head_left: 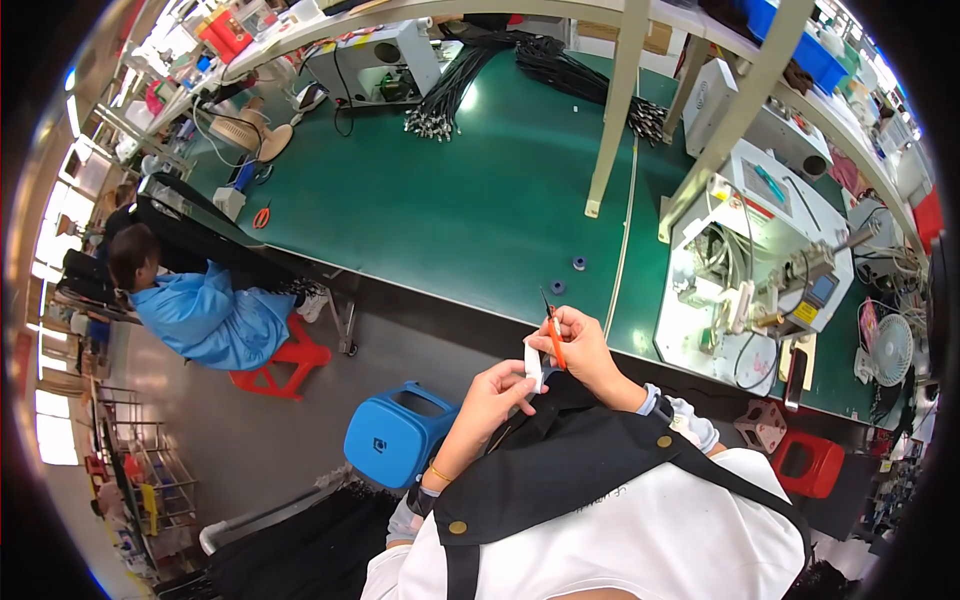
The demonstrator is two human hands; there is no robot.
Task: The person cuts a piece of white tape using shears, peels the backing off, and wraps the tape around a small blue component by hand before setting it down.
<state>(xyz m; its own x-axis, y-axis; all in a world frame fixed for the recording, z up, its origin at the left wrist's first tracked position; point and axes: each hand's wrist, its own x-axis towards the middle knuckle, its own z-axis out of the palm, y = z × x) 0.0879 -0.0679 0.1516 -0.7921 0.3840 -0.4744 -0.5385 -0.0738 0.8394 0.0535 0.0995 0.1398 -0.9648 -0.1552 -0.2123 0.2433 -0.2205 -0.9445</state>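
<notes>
Left fingers (514,386): white strip (533,366); right fingers (574,322): snips (556,344).

The green tabletop (430,210) at twelve o'clock looked smooth and glossy, catching pale glare. At one o'clock, the cream post (614,120) looked like painted metal. The snips (557,345) at four o'clock had orange plastic handles. The white strip (533,367) at five o'clock looked matt, paper or cloth unclear. Below it, the black apron (570,460) was matt cloth with brass-coloured metal studs (664,441).
</notes>
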